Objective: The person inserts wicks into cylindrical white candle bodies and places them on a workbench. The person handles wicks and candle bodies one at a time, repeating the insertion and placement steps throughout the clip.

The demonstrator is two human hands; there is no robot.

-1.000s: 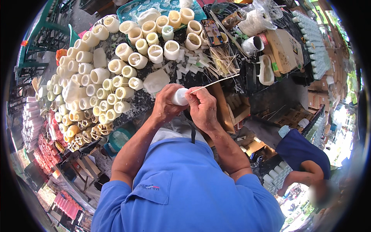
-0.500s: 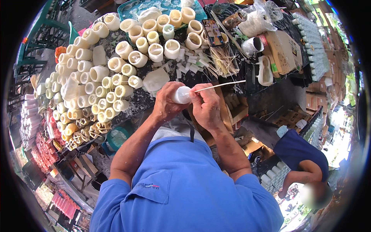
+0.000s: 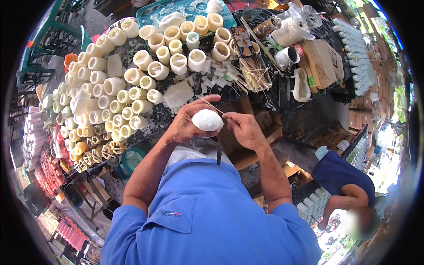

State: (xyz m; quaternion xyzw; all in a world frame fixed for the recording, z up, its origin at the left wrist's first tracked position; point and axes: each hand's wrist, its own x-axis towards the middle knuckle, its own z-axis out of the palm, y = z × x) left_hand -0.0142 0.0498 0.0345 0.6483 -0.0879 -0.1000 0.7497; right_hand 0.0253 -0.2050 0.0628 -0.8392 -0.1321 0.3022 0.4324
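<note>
My left hand [image 3: 184, 123] is wrapped around a smooth, rounded white wax piece [image 3: 207, 120], held in front of my waist near the table's edge. Its index finger points out over the top of the piece. To the right of it, my right hand [image 3: 245, 129] pinches the end of a thin pale stick [image 3: 214, 107] between thumb and fingertips. The stick slants up and left across the wax piece's far side toward the left index finger. Whether the stick touches the wax, I cannot tell.
Many hollow cream wax cups [image 3: 114, 85] crowd the table's left and back. White wax chunks [image 3: 216, 80], a bundle of thin sticks [image 3: 256, 75], a phone [image 3: 242, 42] and a cardboard box [image 3: 319, 62] lie beyond my hands. Another person [image 3: 344, 176] bends at the right.
The wax piece has turned and now shows a rounded side. My right hand moved slightly right and down; the stick, which pointed right, now points up and left.
</note>
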